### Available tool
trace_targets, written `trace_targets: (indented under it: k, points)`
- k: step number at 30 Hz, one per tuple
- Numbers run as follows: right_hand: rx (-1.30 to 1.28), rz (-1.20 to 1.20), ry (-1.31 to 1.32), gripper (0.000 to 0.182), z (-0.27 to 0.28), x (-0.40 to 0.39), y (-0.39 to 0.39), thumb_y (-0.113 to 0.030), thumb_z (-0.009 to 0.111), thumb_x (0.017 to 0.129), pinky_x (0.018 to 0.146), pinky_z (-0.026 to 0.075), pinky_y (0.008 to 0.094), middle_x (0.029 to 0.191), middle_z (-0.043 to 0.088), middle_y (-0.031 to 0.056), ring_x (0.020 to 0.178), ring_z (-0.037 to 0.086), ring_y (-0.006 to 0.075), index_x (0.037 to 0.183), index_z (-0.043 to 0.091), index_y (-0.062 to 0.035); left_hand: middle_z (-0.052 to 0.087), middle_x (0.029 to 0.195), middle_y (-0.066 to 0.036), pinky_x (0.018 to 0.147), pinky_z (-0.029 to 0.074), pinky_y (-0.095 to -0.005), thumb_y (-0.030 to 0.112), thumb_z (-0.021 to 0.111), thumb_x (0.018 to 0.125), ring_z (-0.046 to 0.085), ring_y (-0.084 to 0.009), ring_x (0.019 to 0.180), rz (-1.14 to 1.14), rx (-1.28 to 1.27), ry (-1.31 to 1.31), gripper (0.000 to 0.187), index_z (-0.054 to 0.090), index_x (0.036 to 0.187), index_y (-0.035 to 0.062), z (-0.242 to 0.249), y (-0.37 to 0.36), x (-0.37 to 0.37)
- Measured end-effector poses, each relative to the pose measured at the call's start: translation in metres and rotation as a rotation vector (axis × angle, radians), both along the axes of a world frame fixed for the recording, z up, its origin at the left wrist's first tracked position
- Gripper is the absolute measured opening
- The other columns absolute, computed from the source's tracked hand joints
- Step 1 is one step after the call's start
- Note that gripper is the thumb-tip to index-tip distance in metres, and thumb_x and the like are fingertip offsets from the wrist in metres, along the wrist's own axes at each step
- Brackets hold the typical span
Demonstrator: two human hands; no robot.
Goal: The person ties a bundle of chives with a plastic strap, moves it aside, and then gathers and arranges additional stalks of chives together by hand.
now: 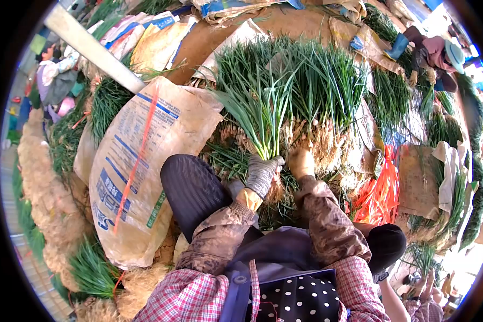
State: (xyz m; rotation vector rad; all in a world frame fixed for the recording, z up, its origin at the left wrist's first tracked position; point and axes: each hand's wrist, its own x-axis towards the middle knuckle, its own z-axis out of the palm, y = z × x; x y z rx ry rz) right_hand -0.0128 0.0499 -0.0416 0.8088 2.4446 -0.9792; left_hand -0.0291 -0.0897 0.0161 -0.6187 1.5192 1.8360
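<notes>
My left hand [264,174], in a grey glove, is closed around the lower stems of a bunch of green garlic [263,126]. The long flat leaves fan upward and away from me, and pale roots hang below the fist. Close beside it, my right hand [301,162], in a yellowish glove, touches the bulb ends of a large heap of green garlic [327,86]. Its fingers are curled in, and what they pinch is hidden. The heap lies with leaves away from me and brown, stringy roots [327,153] toward me.
A large printed sack [129,172] lies at my left, near a pale pole [94,48]. Red plastic strips [380,193] hang in a bundle at my right. Another person [434,53] bends over plants at the upper right. More tied bunches [94,268] lie at the lower left.
</notes>
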Motion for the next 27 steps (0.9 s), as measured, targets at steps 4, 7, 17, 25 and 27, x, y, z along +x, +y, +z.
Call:
trace_targets:
  k: [4, 7, 17, 25, 27]
  points:
    - [0.173, 0.646, -0.347, 0.035, 0.032, 0.002, -0.008, -0.032, 0.052, 0.093, 0.075, 0.055, 0.0311, 0.092, 0.064, 0.0172, 0.074, 0.062, 0.019, 0.103, 0.061, -0.0003, 0.057, 0.059, -0.006, 0.031, 0.035, -0.024, -0.001, 0.063, 0.081, 0.047, -0.0104, 0.039, 0.116, 0.112, 0.078, 0.012, 0.057, 0.092, 0.0008, -0.012, -0.001, -0.004]
    - [0.373, 0.12, -0.115, 0.04, 0.047, -0.048, 0.0, -0.044, 0.054, 0.091, 0.067, 0.055, 0.036, 0.086, 0.069, 0.0113, 0.072, 0.066, 0.0197, 0.11, 0.06, -0.0096, 0.056, 0.058, -0.006, 0.032, 0.039, -0.0247, 0.004, 0.067, 0.08, 0.049, -0.0118, 0.038, 0.12, 0.088, 0.083, 0.018, 0.057, 0.094, -0.001, -0.011, -0.003, -0.007]
    - [0.181, 0.016, 0.216, 0.025, 0.029, -0.116, 0.048, -0.028, 0.067, 0.085, 0.063, 0.053, 0.034, 0.083, 0.069, 0.0107, 0.065, 0.064, 0.0178, 0.097, 0.069, -0.0074, 0.059, 0.064, -0.008, 0.031, 0.038, -0.0278, 0.011, 0.071, 0.078, 0.047, -0.0156, 0.036, 0.17, 0.132, 0.133, 0.025, 0.062, 0.097, -0.0009, -0.04, -0.001, -0.014]
    - [-0.405, -0.172, 0.391, 0.014, 0.023, -0.012, -0.002, -0.009, 0.069, 0.083, 0.074, 0.051, 0.0219, 0.091, 0.069, 0.0072, 0.078, 0.061, 0.0118, 0.095, 0.069, -0.0019, 0.057, 0.052, -0.01, 0.03, 0.037, -0.0308, 0.017, 0.078, 0.074, 0.052, -0.0185, 0.035, -0.105, -0.004, 0.121, 0.027, 0.058, 0.072, -0.0016, -0.037, 0.004, -0.007]
    - [-0.545, -0.304, 0.481, 0.011, 0.036, -0.003, -0.009, -0.006, 0.069, 0.082, 0.07, 0.051, 0.0223, 0.083, 0.068, 0.0051, 0.073, 0.061, 0.0115, 0.092, 0.069, -0.0013, 0.056, 0.052, -0.004, 0.031, 0.035, -0.0255, 0.015, 0.079, 0.07, 0.048, -0.0112, 0.035, -0.163, -0.172, 0.022, 0.022, 0.063, 0.076, 0.0017, -0.028, 0.005, -0.009]
